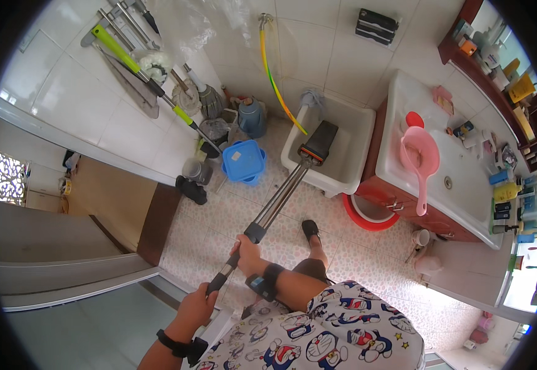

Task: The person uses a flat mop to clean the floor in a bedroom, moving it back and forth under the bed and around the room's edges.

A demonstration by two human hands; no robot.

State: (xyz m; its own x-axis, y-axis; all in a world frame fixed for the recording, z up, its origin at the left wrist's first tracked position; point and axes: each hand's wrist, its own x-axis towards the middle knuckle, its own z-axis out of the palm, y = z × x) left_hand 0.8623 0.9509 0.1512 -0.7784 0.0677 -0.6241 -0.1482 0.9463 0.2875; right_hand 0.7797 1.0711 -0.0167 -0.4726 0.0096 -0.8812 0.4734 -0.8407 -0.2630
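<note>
Two hands: the handle (222,275) is gripped in closed fingers, by the left hand (198,306) near its end, by the right hand (247,254) farther along.
One mop (279,200): its dark head (322,140) is held over the white tub (353,149); contact cannot be told.
Mop handling: grips are best spaced apart, the head centred within the rim.
Also counted: one hose (270,80), one pink dipper (417,151), one red basin (370,226).

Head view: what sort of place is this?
Most likely a home bathroom: a white washbasin with bottles beside it, a low white tub with a yellow hose hanging at it, and tiled walls.
</note>
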